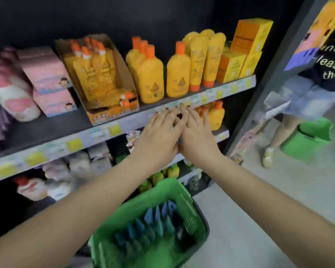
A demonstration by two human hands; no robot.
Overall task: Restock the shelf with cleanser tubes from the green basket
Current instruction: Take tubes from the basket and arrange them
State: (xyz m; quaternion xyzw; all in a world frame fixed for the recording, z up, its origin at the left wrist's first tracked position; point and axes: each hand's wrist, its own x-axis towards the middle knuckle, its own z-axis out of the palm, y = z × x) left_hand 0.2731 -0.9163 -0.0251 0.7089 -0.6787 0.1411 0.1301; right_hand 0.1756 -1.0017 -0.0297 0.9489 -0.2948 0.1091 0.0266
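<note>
both hands reach out side by side in front of the shelf edge [112, 130], the strip with yellow price tags that serves as the landmark here. the left hand [159, 136] lies palm down with its fingers straight and slightly spread, its tips at the edge. the right hand [196, 136] is touching it along the thumb side, its fingers also straight and pointing up at the edge; a ring sits on one finger. whether anything is held between the two hands cannot be told, as the gap is dark and blurred.

the tubes [153, 221], blue and teal, stand in rows inside the green basket [186, 209], well below the edge and under the forearms.

above the edge stand yellow bottles [149, 74] with orange caps, a carton [104, 78] of yellow pouches to their left, and pink boxes [45, 72] further left. orange boxes [248, 45] sit at the right end. below the edge, more yellow bottles show just right of the right hand. far right of the edge stands another person [306, 97] beside a second green basket [307, 138].
</note>
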